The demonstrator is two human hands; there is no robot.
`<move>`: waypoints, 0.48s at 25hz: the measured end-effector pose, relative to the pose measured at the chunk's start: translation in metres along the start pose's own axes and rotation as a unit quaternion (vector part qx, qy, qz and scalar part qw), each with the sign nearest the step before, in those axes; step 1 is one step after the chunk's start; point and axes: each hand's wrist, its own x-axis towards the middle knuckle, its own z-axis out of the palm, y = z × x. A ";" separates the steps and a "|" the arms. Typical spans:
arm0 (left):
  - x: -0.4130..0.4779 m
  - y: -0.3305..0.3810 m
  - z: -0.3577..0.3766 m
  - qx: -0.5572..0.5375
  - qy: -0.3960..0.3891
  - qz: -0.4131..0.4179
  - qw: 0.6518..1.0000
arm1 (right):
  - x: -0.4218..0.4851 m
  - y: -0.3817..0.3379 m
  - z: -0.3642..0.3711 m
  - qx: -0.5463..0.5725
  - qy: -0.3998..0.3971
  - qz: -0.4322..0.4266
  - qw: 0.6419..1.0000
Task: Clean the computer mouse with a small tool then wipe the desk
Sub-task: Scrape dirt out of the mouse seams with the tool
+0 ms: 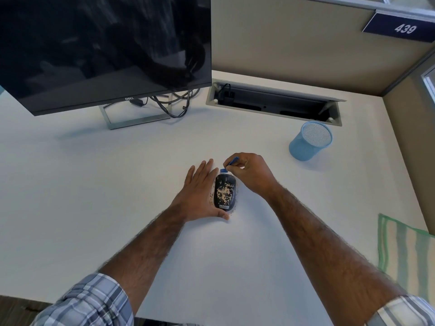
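Note:
A black computer mouse [225, 191] lies in the middle of the white desk [94, 175], its top covered in pale crumbs. A few crumbs lie on the desk around it. My left hand [200, 191] rests flat against the mouse's left side, with the thumb curled round its near end. My right hand [249, 175] hovers at the mouse's far right and pinches a small blue brush [229, 164]. The brush tip touches the far end of the mouse. A green and white striped cloth [404, 250] lies at the desk's right edge.
A dark monitor [103, 50] on a metal stand sits at the back left, with cables behind it. An open cable tray [273, 103] is set into the desk at the back. A blue mesh pen cup [310, 141] stands back right. Partition walls enclose the back and right.

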 end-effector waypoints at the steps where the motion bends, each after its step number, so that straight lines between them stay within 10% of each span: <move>1: 0.000 0.000 0.000 0.002 0.000 0.001 1.000 | 0.000 -0.001 0.001 -0.002 -0.003 -0.005 1.000; 12: 0.000 0.000 0.000 0.000 0.001 0.005 1.000 | 0.001 -0.007 0.005 0.013 0.001 -0.012 1.000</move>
